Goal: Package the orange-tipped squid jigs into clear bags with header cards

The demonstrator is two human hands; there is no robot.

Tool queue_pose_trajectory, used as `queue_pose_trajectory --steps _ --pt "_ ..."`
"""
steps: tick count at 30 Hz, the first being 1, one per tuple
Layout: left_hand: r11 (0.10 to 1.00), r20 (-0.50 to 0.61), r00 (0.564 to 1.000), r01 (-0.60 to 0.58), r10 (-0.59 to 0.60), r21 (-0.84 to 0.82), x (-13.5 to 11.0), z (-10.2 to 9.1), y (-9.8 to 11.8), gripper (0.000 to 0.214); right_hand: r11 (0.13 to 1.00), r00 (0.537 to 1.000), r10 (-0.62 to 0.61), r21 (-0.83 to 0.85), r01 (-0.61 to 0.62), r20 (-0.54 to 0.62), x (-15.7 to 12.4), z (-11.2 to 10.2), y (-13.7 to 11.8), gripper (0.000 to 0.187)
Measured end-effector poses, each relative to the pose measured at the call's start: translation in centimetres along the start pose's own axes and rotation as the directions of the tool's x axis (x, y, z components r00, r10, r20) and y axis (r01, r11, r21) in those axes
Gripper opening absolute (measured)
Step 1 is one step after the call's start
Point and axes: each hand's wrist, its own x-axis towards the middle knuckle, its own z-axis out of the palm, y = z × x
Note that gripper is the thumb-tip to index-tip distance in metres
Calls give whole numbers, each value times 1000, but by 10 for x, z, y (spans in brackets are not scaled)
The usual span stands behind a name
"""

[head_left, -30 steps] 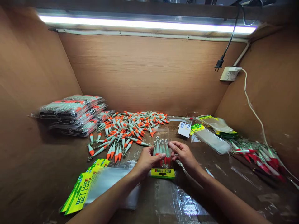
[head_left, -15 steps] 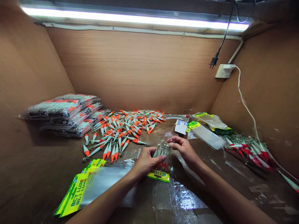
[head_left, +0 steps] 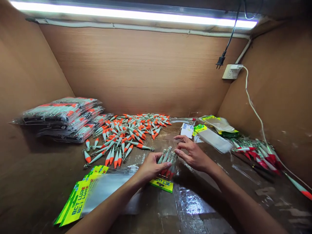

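My left hand (head_left: 151, 167) is closed around a clear bag of squid lures (head_left: 166, 158), thumb across the front. Their hooked ends point away from me and their red-orange tips lie toward a yellow BCT LURE header (head_left: 162, 185). Just right of the hooks, my right hand (head_left: 193, 154) has its thumb and fingers apart, with nothing visible between them. Whether a fingertip touches the bag's edge I cannot tell. Beyond the left hand lies a pile of loose pale lures with orange tips (head_left: 131, 133).
Flat header bags (head_left: 78, 201) lie at front left. Packed lures (head_left: 60, 118) are stacked at back left. Further bags (head_left: 214, 138), a white paper label (head_left: 186, 130) and red-and-white lures (head_left: 260, 154) sit to the right. A black plug (head_left: 220, 61) hangs near a wall socket (head_left: 230, 71).
My right thumb and fingers have spread apart near the hooks and moved slightly off the bag. My left hand keeps its hold. The whole view has shifted a little.
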Motion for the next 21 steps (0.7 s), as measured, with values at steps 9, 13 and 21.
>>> queue_pose_trajectory --steps 9,13,21 --pt "1000 -46 999 -14 15 14 -1 0 2 41 998 1000 7 55 -7 12 0 -3 -1 20" --pt "999 -46 998 35 -33 38 -1 -3 -3 47 985 998 55 162 -61 41 -1 0 -4 20" --pt "999 -79 996 28 -31 -39 1 5 -9 41 999 1000 1 49 -3 30 0 0 -2 17"
